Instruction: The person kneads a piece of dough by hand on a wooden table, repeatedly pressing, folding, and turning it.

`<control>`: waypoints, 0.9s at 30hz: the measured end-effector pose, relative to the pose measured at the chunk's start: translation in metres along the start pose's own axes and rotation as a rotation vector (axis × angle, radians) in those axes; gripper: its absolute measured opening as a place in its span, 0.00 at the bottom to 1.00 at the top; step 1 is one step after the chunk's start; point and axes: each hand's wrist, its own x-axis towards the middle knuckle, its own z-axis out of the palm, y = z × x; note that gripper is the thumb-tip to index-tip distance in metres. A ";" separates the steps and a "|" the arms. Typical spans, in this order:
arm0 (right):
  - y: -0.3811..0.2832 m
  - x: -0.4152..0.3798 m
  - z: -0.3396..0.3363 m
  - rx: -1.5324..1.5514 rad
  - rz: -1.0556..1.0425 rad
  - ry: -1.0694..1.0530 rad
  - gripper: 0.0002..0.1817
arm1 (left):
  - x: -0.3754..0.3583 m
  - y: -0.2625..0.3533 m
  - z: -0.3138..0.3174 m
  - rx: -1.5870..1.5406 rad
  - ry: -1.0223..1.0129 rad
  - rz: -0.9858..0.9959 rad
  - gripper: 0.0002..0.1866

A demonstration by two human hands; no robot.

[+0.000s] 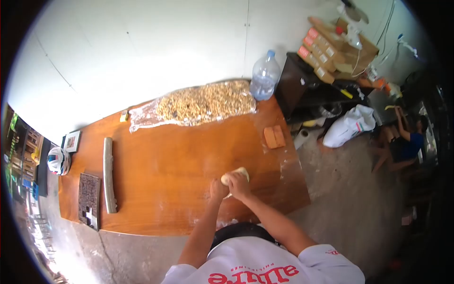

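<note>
**Both Hands Closed on a Lump of Dough**

While the person leaned over the wooden worktop (165, 156), both hands met at a pale lump of dough (236, 174) lying toward the worktop's near edge, at about five o'clock from its middle. The left hand (218, 190) pressed against the lump's near side, and the right hand (239, 185) lay over it; each grip seemed curled onto the dough, though the fingers were too small to read singly. Judging by that pose, shaping or kneading was the step in hand, and the next move would likely call for steady downward pressure with a turn of the lump. Both forearms ran forward and converged, elbows tucked near the body. A bag of grain (198, 104) lay at twelve o'clock, a water bottle (265, 75) at one.
</note>
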 end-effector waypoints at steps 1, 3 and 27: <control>-0.009 -0.007 -0.008 -0.009 0.010 -0.011 0.13 | -0.014 0.005 0.001 0.068 0.166 0.072 0.28; -0.008 -0.018 -0.023 -0.019 -0.012 -0.015 0.13 | -0.031 0.001 0.013 0.121 0.326 0.148 0.26; -0.014 0.028 -0.158 0.603 0.396 0.239 0.28 | -0.114 0.127 -0.045 -1.140 -0.073 0.013 0.33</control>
